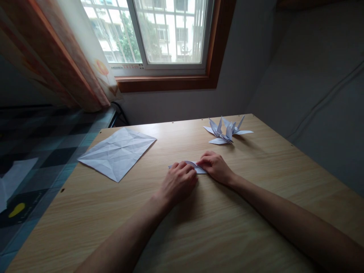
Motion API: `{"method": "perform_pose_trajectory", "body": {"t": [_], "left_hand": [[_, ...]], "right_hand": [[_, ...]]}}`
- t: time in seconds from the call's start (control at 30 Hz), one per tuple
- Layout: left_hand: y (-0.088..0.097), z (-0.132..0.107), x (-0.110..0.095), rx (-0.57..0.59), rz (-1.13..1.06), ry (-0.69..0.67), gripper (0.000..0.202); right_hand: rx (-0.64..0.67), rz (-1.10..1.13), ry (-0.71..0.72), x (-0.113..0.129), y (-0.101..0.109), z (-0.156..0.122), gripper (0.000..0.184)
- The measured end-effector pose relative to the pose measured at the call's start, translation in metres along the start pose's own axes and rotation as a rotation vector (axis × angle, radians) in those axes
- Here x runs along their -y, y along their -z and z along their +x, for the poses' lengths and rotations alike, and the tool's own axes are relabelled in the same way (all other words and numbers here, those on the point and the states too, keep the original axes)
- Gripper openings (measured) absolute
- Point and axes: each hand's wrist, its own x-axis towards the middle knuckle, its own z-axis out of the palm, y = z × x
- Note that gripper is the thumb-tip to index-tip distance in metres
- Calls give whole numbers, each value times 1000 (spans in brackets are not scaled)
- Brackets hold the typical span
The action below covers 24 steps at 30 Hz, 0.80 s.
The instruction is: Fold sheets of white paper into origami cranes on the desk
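Note:
A small piece of folded white paper [200, 170] lies on the wooden table between my two hands, partly covered by them. My left hand [181, 180] rests over its left part with bent fingers, and a pointed tip of the paper sticks out beyond the knuckles. At the paper's right end, my right hand [214, 165] pinches the upper edge between thumb and fingers. Just behind my right hand stand folded paper cranes [220, 132], close together with their wings spread. Over to the left lies a creased, unfolded sheet of white paper [119, 151].
The light wooden tabletop [241, 235] extends toward me and to the right. Left of it is a surface with a checked cloth [71, 125] and white paper [18, 174] on it. A curtain [57, 49] hangs beside the window [170, 34] beyond the table.

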Motion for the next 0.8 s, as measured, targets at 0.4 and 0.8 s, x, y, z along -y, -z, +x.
{"method": "perform_pose_trajectory", "body": {"t": [0.4,0.8], "left_hand": [[-6,-1,2,0,9,58,19],[-6,-2,3,-74,4,116,15]], "right_hand": [[68,-107,-9,9,6,2,14],[289,-29,-296,18,6,34,10]]}}
